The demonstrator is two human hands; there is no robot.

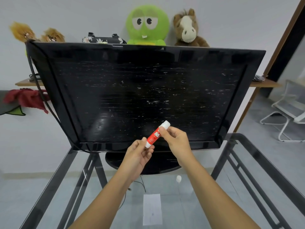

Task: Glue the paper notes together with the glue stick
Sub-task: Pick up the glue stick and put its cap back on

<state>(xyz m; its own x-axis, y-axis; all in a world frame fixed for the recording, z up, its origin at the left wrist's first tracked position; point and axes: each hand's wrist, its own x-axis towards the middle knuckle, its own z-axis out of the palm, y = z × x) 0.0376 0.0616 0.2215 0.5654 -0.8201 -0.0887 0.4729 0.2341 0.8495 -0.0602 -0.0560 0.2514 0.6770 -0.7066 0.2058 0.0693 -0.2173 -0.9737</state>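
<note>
We held the glue stick [154, 136] up in front of us with both hands, above the glass table [257, 164] and in front of the lower edge of the black monitor [145, 96]. Our left hand [140, 156] had its grip clamped on the white base end of the stick, thumb and fingers pinched round it. Our right hand [175, 139] had its grip clamped on the upper part of the red body, just below the white cap end, which pointed up and to the right. The stick sat tilted, low at the left and high at the right, and the two hands were close together with the red label showing between them.

A paper note [151, 209] lay flat on the near part of the table, between our forearms and well below the stick. We could not tell whether it was one sheet or several stacked. A small white object [178, 179] stood on the glass a little beyond the note, near the monitor's round base; it was too small for us to make out.

Behind the monitor, on a far shelf, sat a green plush toy [146, 23] and a brown plush horse [188, 28] to its right. A white chair [287, 111] stood on the floor at the far right.
</note>
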